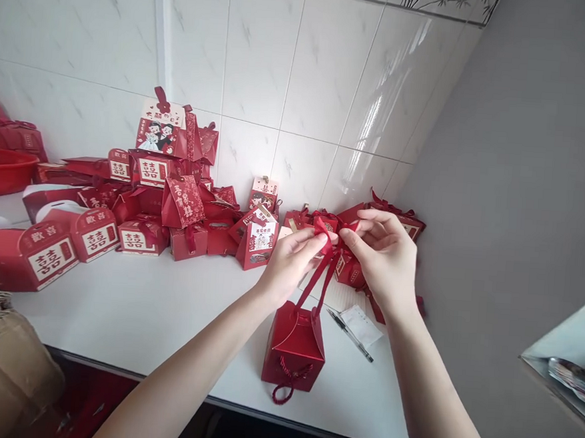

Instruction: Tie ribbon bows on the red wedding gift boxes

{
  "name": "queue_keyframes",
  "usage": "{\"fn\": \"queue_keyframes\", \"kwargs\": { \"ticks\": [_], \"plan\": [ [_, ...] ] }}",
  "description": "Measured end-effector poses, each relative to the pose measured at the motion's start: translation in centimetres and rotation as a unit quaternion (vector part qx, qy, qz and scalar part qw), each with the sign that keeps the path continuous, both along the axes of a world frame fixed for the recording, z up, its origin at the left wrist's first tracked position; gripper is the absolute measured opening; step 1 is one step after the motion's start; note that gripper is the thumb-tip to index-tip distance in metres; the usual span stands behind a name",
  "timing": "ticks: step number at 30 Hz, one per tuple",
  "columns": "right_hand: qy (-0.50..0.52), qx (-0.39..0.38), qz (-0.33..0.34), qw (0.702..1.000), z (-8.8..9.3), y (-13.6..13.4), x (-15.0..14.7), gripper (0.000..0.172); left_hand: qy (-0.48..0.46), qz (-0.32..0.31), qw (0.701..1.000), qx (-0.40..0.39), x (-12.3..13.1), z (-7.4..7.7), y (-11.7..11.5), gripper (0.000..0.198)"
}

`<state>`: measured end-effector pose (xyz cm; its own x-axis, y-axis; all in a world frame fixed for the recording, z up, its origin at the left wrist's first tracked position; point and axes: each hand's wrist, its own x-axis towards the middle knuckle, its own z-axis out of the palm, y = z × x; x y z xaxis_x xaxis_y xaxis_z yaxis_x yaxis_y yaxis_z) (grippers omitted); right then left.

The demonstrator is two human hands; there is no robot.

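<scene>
A small red gift box (296, 346) stands upright near the table's front edge, with a twisted cord loop (283, 394) hanging at its front. From its top, two strands of red ribbon (312, 284) run up to my hands. My left hand (294, 256) pinches one part of the ribbon between thumb and fingers. Opposite it, my right hand (382, 259) pinches another part, its other fingers curled loosely. The ribbon is bunched between the two hands, and I cannot tell whether it forms a knot or a bow.
Many red boxes (144, 235) are piled along the tiled wall. A pen (349, 335) and a paper slip (361, 324) lie right of the gift box. At left are a red basin (2, 175) and a cardboard box (6, 366). A grey wall (501, 160) bounds the right side.
</scene>
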<state>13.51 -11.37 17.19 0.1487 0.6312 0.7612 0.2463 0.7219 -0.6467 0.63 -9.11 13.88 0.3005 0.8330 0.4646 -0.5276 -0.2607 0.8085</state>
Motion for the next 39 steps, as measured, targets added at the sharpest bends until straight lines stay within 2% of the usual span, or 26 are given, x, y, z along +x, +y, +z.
{"fn": "queue_keyframes", "kwargs": {
  "ticks": [6,10,14,19,24,29,34,39],
  "plan": [
    [0.009,0.005,-0.002,1.0,1.3,-0.2,-0.3,0.02,0.072,0.021,0.997,0.021,0.3,1.5,-0.8,0.019],
    [0.01,-0.019,0.008,1.0,1.9,-0.5,-0.3,0.023,0.061,0.013,0.998,0.018,-0.4,2.3,-0.8,0.024],
    [0.02,-0.033,0.029,0.999,2.7,-1.0,-0.8,0.029,0.13,0.032,0.987,0.085,-1.0,3.0,-0.6,0.027],
    [0.022,-0.045,0.034,0.998,3.4,-1.6,-1.4,0.031,0.184,0.087,0.968,0.147,-1.8,3.2,-1.1,0.03],
    [0.052,-0.012,0.027,0.998,3.5,-2.0,-1.4,0.03,0.222,0.059,0.964,0.135,-3.0,2.9,-2.1,0.028],
    [0.032,-0.025,0.05,0.998,3.6,-2.7,-1.9,0.026,0.128,0.068,0.987,0.064,-3.9,3.7,-2.7,0.025],
    [0.057,-0.027,0.061,0.996,3.1,-3.7,-2.3,0.026,0.069,0.114,0.988,0.074,-4.2,4.6,-2.7,0.028],
    [0.074,-0.025,0.036,0.996,1.8,-3.8,-1.6,0.031,0.049,0.124,0.99,0.056,-4.5,4.4,-2.3,0.026]
  ]
}}
